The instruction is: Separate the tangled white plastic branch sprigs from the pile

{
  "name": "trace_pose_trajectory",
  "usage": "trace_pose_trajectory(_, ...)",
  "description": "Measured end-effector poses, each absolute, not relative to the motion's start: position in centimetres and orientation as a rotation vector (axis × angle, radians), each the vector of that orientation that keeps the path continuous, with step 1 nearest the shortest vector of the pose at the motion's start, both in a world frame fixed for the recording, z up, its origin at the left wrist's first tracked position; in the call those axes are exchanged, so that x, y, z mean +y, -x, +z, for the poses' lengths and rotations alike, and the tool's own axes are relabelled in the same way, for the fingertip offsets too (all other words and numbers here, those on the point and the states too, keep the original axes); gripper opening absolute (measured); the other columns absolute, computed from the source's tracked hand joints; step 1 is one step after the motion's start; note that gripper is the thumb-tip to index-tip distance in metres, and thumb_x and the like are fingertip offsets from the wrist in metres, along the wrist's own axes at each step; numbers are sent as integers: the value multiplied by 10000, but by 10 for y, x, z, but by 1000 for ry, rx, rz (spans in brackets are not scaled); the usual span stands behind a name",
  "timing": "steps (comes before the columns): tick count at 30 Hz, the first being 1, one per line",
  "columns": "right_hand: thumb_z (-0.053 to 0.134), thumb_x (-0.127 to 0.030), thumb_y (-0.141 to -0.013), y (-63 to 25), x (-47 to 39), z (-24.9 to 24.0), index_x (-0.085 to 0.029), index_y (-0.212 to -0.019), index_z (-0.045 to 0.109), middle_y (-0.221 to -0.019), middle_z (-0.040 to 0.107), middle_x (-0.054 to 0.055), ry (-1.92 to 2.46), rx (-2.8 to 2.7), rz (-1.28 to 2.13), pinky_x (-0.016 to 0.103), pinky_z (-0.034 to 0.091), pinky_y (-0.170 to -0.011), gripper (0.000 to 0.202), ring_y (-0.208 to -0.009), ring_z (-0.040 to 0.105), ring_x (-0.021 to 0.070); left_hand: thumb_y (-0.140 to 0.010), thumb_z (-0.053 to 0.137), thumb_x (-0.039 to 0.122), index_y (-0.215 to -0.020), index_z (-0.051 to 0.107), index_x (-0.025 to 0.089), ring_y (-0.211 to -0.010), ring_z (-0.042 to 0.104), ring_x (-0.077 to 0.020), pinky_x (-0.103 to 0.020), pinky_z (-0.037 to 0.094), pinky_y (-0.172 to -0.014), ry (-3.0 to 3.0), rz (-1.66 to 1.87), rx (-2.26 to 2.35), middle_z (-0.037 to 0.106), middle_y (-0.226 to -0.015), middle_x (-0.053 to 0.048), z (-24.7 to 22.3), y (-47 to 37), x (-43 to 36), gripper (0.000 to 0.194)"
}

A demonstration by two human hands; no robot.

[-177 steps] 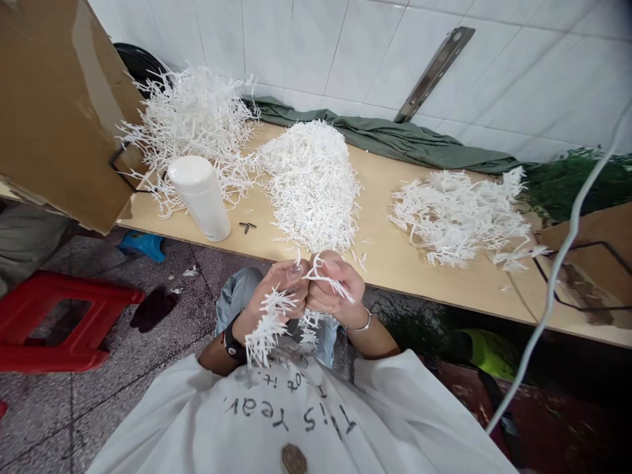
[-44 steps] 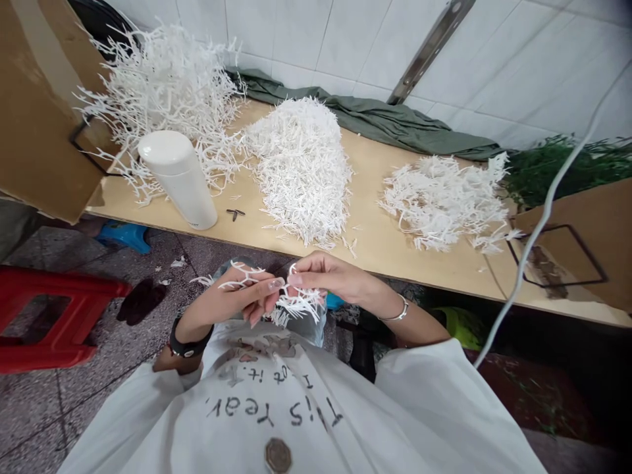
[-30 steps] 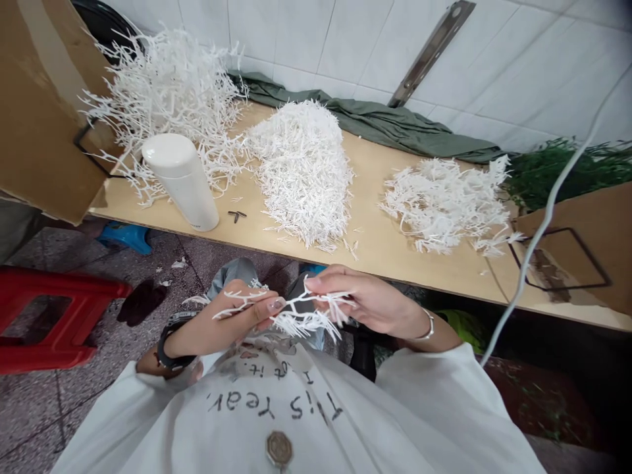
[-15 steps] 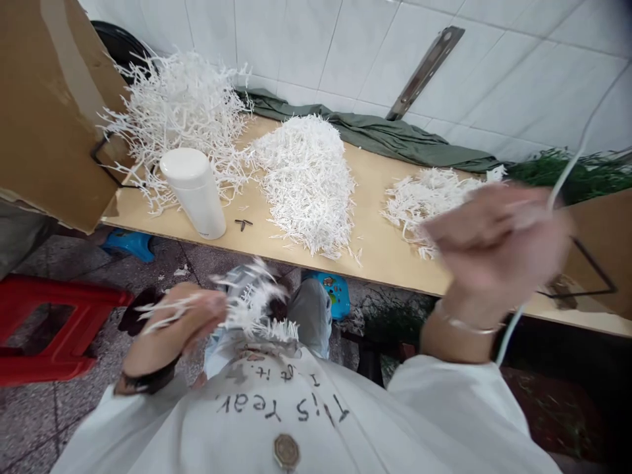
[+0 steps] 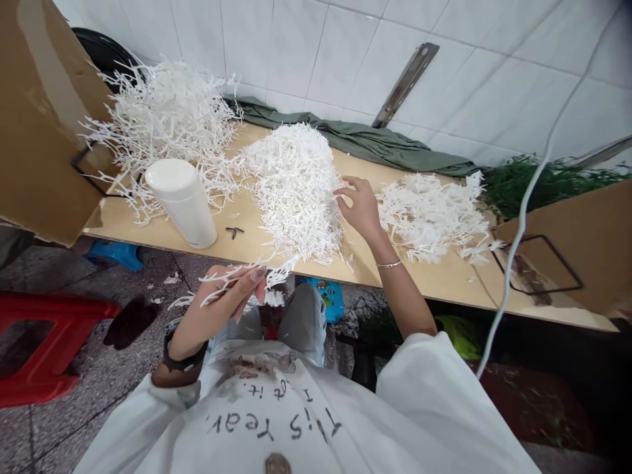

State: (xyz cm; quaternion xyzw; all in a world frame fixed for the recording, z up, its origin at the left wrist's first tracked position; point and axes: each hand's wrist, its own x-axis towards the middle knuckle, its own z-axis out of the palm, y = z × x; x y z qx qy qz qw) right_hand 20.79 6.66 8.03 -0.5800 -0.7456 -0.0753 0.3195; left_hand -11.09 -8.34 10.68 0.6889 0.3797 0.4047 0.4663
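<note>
The person's left hand (image 5: 224, 301) is hanging low in front of the table (image 5: 439, 280), over the lap, and it is pinching a bunch of branching white strands (image 5: 279, 276) between thumb and fingers. Some of those strands are poking out past the fingertips toward the table's front edge, while others are trailing back across the knuckles toward the wrist.

The right hand (image 5: 362, 204) is hovering over the tabletop with its fingers loosely spread, thumb and forefinger parted; I'm seeing nothing in its grasp. Its fingertips are pointing at the right-hand flank of the middle heap (image 5: 296, 191) of short white pieces, so close that I can't tell whether they are touching it. The looser right heap (image 5: 434, 217) is lying just beside that same hand, on its outer side.

The far larger tangle, the left heap (image 5: 172, 112), is spreading well apart from the right hand, behind a white bottle (image 5: 182, 204) that is standing upright. Near the bottle's base, a few small dark bits (image 5: 234, 232) are lying on the wood. A rumpled green cloth (image 5: 355, 137) is running along the back, against the tiled wall (image 5: 291, 52).
</note>
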Motion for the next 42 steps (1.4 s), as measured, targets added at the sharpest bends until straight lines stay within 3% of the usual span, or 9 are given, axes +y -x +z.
trace_pose_trajectory(2, 497, -346, -867, -201, 70, 86, -190, -662, 621, -933, 691, 88, 1525, -1933, -257, 444, 398, -931, 285, -924, 593, 229, -949, 430, 341, -627, 578, 169, -346, 352, -35, -206, 290, -424, -1691, 950, 887, 371, -377, 73, 105, 112, -81, 394)
trace_pose_trajectory(4, 516, -428, -859, -192, 69, 92, -192, -494, 507, -599, 622, 35, 1538, -1907, -258, 452, 387, -920, 434, -685, 572, 181, -946, 435, 342, -629, 580, 167, -346, 361, -35, -202, 295, -423, -1696, 907, 845, 370, -383, 76, 105, 114, -79, 390)
trace_pose_trajectory(6, 571, -480, -816, -181, 63, 97, -192, -457, 451, -489, 533, -2, 1513, -1875, -215, 446, 387, -912, 475, -595, 525, 150, -946, 435, 344, -630, 581, 168, -348, 363, -38, -203, 295, -425, -1700, 891, 827, 363, -375, 77, 103, 114, -78, 391)
trace_pose_trajectory(11, 559, -511, -819, -146, 25, 113, -179, -782, 615, -779, 653, 25, 1170, -1771, 402, 307, 467, -767, 339, -727, 601, 127, -951, 417, 360, -627, 585, 170, -367, 379, -46, -204, 338, -480, -1701, 820, 785, 370, -367, 76, 99, 111, -75, 412)
trace_pose_trajectory(16, 394, -548, -897, -117, -27, 145, -159, -1078, 610, -992, 660, 75, 640, -2273, 984, 265, 458, -748, 480, -811, 596, 108, -955, 403, 367, -633, 578, 163, -375, 368, -38, -196, 327, -487, -1724, 704, 764, 365, -370, 81, 96, 109, -71, 419)
trace_pose_trajectory(21, 524, -358, -892, -114, -51, 152, -128, -708, 579, -582, 442, -46, 807, -2452, 1080, 192, 282, -505, 299, -534, 359, 33, -954, 399, 361, -639, 579, 154, -370, 373, -45, -210, 312, -466, -1741, 654, 755, 383, -390, 76, 92, 108, -73, 418)
trace_pose_trajectory(25, 567, -370, -860, -118, -59, 139, -145, -591, 485, -530, 276, -79, 834, -2164, 1285, 198, 195, -445, 360, -489, 246, 27, -959, 377, 374, -624, 542, 155, -376, 385, -48, -206, 328, -480, -1730, 633, 738, 392, -387, 75, 91, 104, -77, 433)
trace_pose_trajectory(32, 454, -394, -919, -111, -80, 123, -149, -652, 529, -569, 427, -50, 844, -1795, 1250, 204, 259, -477, 371, -502, 342, 32, -955, 379, 403, -560, 463, 161, -366, 366, -41, -200, 280, -423, -1662, 644, 749, 384, -386, 68, 91, 94, -86, 470)
trace_pose_trajectory(42, 490, -327, -909, -110, -95, 143, -158, -515, 422, -467, 313, -70, 755, -1572, 1440, 223, 176, -418, 434, -421, 241, 24, -959, 385, 358, -535, 441, 165, -376, 362, -47, -217, 279, -413, -1667, 778, 710, 376, -400, 53, 104, 84, -105, 470)
